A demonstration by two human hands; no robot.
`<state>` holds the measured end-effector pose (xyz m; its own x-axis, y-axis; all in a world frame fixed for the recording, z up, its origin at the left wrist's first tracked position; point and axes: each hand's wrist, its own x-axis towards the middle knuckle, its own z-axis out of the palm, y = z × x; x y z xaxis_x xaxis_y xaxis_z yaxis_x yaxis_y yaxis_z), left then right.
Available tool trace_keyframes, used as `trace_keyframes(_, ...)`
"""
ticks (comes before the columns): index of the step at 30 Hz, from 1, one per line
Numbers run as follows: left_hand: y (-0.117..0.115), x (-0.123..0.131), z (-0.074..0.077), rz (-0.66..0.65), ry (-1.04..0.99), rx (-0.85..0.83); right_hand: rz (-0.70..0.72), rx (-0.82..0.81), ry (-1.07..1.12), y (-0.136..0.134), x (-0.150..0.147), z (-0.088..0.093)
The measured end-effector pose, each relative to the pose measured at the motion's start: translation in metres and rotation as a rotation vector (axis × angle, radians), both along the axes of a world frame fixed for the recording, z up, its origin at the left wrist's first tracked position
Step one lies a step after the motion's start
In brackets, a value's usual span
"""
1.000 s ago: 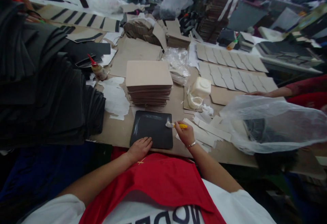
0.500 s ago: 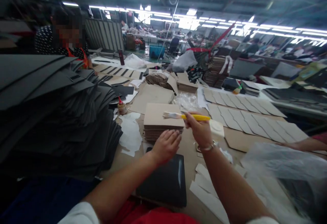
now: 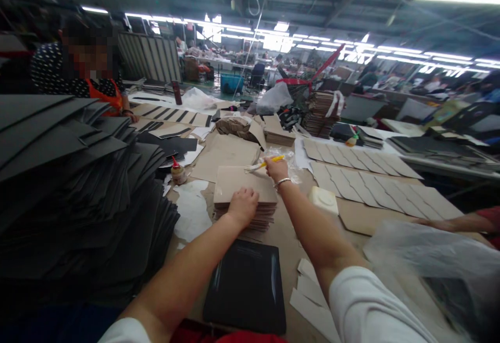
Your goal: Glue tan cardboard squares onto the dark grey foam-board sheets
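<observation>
My right hand (image 3: pixel 276 170) is closed round the yellow handle of a paintbrush (image 3: pixel 262 164). Its pale bristles meet the top sheet near the far edge of a stack of tan cardboard pieces (image 3: pixel 230 182). My left hand (image 3: pixel 244 205) lies on the near part of that top sheet, fingers pressing down, with nothing held in it. A glossy black panel (image 3: pixel 246 288) lies on the table just in front of the stack. To the left of the stack stands a small glue bottle (image 3: pixel 178 173) with a red tip. A whitish block-like container (image 3: pixel 323 200) sits to the right.
Dark grey sheets (image 3: pixel 78 192) form a tall heap at left. Tan pieces (image 3: pixel 378 184) lie in overlapping rows at right, beside clear plastic film (image 3: pixel 425 259). A co-worker's arm (image 3: pixel 449 223) reaches in from the right. Another person (image 3: pixel 89 72) works at the far left.
My right hand has moved forward and left with the brush, lowering its bristles to the far part of the top sheet. My left hand has slid from the stack's near edge onto its top.
</observation>
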<state>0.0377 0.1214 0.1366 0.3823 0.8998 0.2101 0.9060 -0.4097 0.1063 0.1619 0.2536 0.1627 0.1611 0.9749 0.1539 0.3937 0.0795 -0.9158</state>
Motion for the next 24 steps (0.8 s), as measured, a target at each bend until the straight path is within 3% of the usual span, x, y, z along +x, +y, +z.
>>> trace_keyframes(3, 0.016, -0.007, 0.012, -0.041, 0.033, -0.089, -0.122, 0.054, -0.035, -0.034, 0.048, -0.002)
trace_keyframes(6, 0.031, -0.013, 0.020, -0.109, 0.064, -0.154, -0.110, 0.098, -0.091, -0.083, 0.075, -0.001)
trace_keyframes(9, 0.042, -0.015, 0.024, -0.143, 0.069, -0.178, -0.085, 0.115, -0.058, -0.131, 0.090, 0.009)
trace_keyframes(13, 0.046, -0.014, 0.033, -0.167, 0.047, -0.200, -0.130, 0.210, 0.230, -0.178, 0.107, 0.035)
trace_keyframes(17, 0.030, -0.024, 0.060, -0.099, -0.039, -0.081, -0.062, 0.255, 0.300, -0.207, 0.111, 0.039)
trace_keyframes(19, 0.012, -0.034, 0.080, 0.045, -0.221, 0.155, -0.018, 0.254, 0.254, -0.216, 0.100, 0.027)
trace_keyframes(22, -0.026, -0.041, 0.102, 0.255, -0.781, 0.539, 0.015, 0.247, 0.136, -0.222, 0.072, 0.006)
trace_keyframes(24, -0.054, -0.036, 0.103, 0.258, -1.193, 0.525, 0.015, 0.247, 0.086, -0.225, 0.053, -0.003)
